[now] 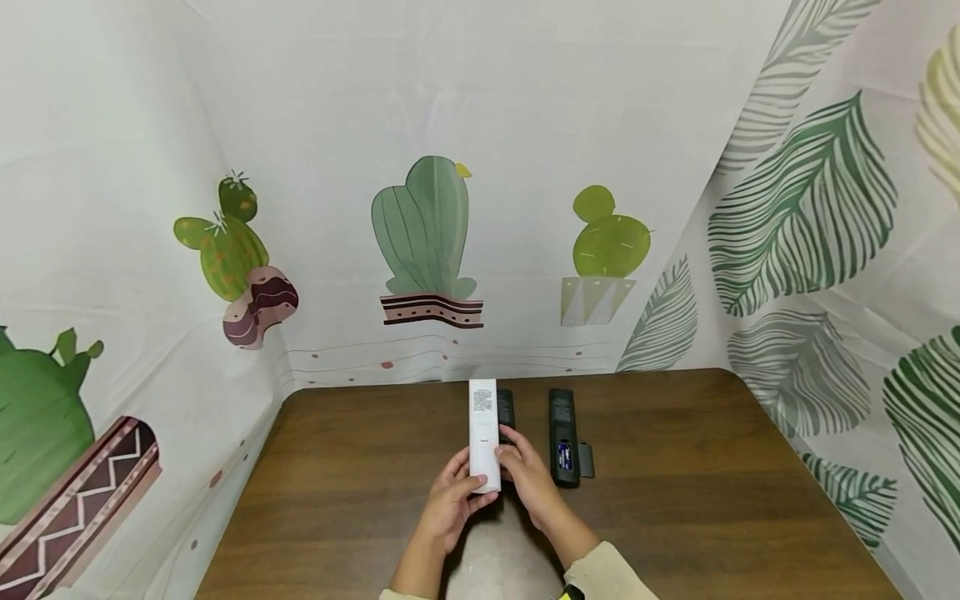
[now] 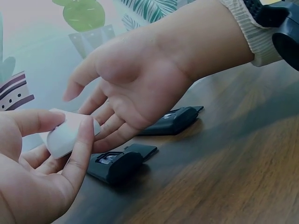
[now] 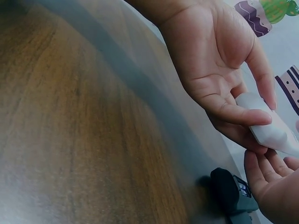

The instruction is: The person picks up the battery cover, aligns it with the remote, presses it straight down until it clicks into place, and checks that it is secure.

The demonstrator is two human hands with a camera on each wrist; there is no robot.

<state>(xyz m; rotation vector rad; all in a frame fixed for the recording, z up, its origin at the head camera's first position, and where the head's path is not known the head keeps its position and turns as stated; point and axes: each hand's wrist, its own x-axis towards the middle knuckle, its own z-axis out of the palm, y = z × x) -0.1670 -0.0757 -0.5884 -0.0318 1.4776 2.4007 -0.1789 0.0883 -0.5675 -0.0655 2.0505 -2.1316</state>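
Observation:
A white remote control [image 1: 483, 425] is held up over the table, its back with the printed label facing me. My left hand [image 1: 448, 507] grips its lower end, thumb on the face and fingers at the edge and beneath. At the right edge, my right hand [image 1: 534, 487] holds it with the thumb on the back cover. The left wrist view shows the rounded white end [image 2: 67, 135] between left thumb and fingers. Partly hidden behind the white remote lies a black remote [image 1: 506, 406]; its compartment appears uncovered in the left wrist view.
To the right, another black remote [image 1: 562, 412] lies face down, blue batteries [image 1: 565, 456] visible in its open compartment. Its black battery cover [image 1: 587, 460] rests beside it. The brown wooden table [image 1: 697, 483] meets a hanging cloth [image 1: 517, 167] printed with cacti at the back.

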